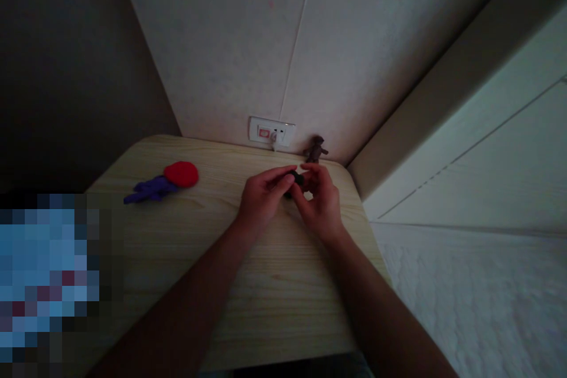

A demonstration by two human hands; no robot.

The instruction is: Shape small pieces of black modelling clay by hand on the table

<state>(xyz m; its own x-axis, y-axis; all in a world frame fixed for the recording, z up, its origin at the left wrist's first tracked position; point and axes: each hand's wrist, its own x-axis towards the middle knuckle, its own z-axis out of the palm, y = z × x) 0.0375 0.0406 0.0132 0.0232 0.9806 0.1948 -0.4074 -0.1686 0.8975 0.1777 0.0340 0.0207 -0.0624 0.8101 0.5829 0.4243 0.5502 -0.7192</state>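
Over the far part of the pale wooden tabletop, the person's left hand pinches a small dark piece between thumb and fingers, while the right hand curls close around its other side, though whether those fingers grip it cannot be told. Well to the left lie a purple shape and a red disc, touching, and just beyond the right hand a brown figure stands near the wall socket.

Dark lump, held, partly hidden
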